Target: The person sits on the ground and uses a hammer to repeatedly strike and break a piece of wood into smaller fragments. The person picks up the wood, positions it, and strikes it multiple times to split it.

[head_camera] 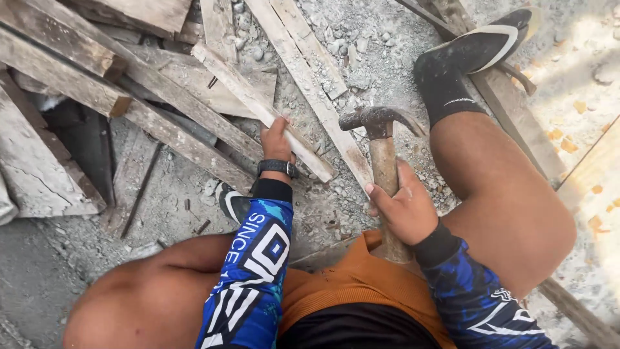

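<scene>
- The right hand (403,210) is closed around the wooden handle of a claw hammer (381,145), gripping at about mid-handle, fingers wrapped and thumb laid along the shaft. The butt end of the handle runs down past the palm toward the orange shirt (349,284).
- The hammer's long axis runs nearly straight up the view, away from the body. Its rusted steel head sits at the far end, crosswise to the handle; the curved claw points right, the striking face left.
- The head hangs over gravel, just beside the near end of the plank, between the knees. Whether it touches anything cannot be told.
- The left hand (276,143) is closed on a pale, cement-crusted plank (258,106), thumb and fingers clamped over its edge near the lower end. A dark watch (278,168) sits on the wrist above a blue printed sleeve (255,258).
- Judgement: this hold appears to steady the plank against shifting.
- The plank's long axis lies diagonal, from upper left down to lower right, resting across other boards in a scrap timber pile (77,84).
- A second long plank (310,84) lies just beside it, roughly parallel.
- The person squats, knees spread; one foot in a dark sock and sandal (478,52) is planted on a board at upper right, which seems to brace the stance.
- Ground is loose gravel (361,39) and dust.
</scene>
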